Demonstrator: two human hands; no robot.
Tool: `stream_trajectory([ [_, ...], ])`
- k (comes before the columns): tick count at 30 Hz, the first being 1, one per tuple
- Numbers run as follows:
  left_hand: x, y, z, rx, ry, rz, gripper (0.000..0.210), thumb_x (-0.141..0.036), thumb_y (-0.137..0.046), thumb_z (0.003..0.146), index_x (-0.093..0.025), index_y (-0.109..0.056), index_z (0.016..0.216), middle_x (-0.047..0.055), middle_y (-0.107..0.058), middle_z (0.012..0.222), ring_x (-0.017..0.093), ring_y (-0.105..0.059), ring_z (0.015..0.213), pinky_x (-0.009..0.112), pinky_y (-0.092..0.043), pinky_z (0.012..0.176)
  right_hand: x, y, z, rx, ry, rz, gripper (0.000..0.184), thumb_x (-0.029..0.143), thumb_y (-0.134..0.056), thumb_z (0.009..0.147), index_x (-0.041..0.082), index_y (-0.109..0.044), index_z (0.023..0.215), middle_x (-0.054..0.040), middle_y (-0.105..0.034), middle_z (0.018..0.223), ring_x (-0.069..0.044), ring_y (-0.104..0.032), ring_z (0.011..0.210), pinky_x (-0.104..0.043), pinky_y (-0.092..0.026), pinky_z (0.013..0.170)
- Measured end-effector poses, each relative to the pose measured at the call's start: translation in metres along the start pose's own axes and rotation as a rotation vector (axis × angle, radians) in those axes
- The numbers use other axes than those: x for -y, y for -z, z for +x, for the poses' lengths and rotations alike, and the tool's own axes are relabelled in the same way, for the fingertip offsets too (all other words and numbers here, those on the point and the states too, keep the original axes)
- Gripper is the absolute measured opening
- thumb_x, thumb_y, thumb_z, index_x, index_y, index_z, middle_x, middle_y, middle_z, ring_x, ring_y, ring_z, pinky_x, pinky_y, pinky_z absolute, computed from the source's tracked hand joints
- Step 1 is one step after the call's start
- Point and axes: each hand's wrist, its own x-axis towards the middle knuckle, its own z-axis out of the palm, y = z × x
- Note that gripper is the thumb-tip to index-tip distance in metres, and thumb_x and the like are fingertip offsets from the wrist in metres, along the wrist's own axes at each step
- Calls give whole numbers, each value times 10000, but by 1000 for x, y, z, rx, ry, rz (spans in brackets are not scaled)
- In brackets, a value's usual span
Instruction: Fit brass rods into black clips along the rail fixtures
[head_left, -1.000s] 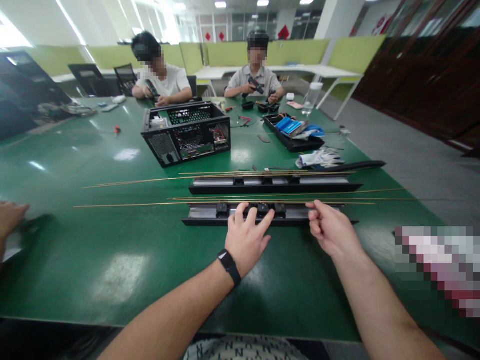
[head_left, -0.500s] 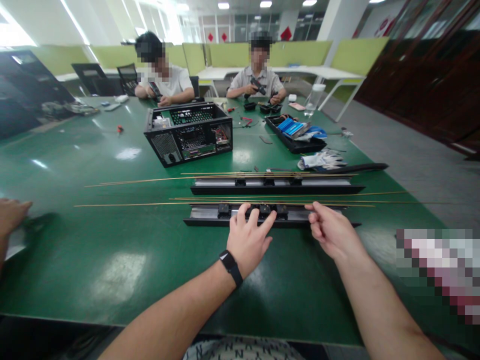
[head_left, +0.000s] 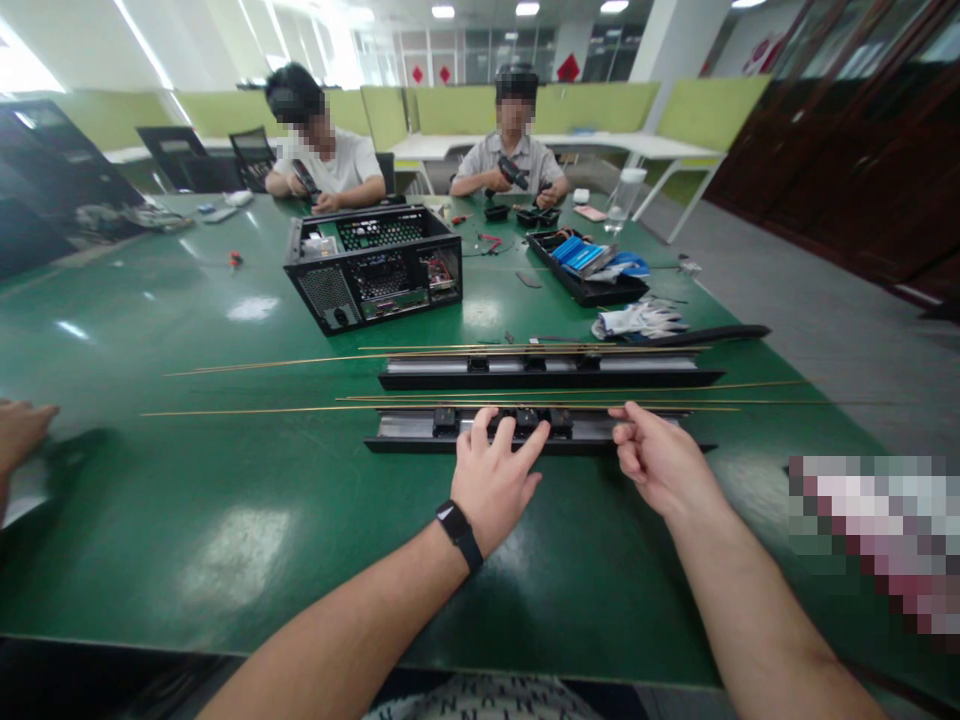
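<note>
My left hand [head_left: 495, 480] lies with spread fingers over the near black-and-silver rail [head_left: 405, 427]. Its fingertips touch the small black blocks [head_left: 559, 422] sitting in that channel; another black block [head_left: 446, 421] stands just left of the fingers. Toward the rail's right end, my right hand [head_left: 654, 455] is closed in a pinch, thumb and forefinger at a thin brass-coloured rod [head_left: 240, 411]. Several such rods run lengthwise along the rail. Behind lies a second rail [head_left: 637, 378], also with black blocks and rods along it.
A black computer case [head_left: 375, 275] stands open beyond the rails. To the right are a black tray [head_left: 600, 290] with blue items, white gloves [head_left: 641, 320] and a clear bottle [head_left: 624, 200]. Two people sit across the green table [head_left: 187, 490]; another person's hand [head_left: 22, 435] shows at left.
The view has shifted very slightly. Both my hands keep nearly the same place and pose on the near rail.
</note>
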Motion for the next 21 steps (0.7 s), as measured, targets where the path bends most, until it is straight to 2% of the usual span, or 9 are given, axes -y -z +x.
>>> stream_trajectory([
  [21, 0, 1, 0, 10, 0, -1, 700, -417, -719, 824, -431, -414, 1454, 80, -508, 1314, 366, -333, 1345, 518, -444, 969, 2, -3, -2, -34, -11, 2, 197, 331, -613, 918, 137, -647, 914, 16, -573, 539, -56, -365, 258, -160, -193, 224],
])
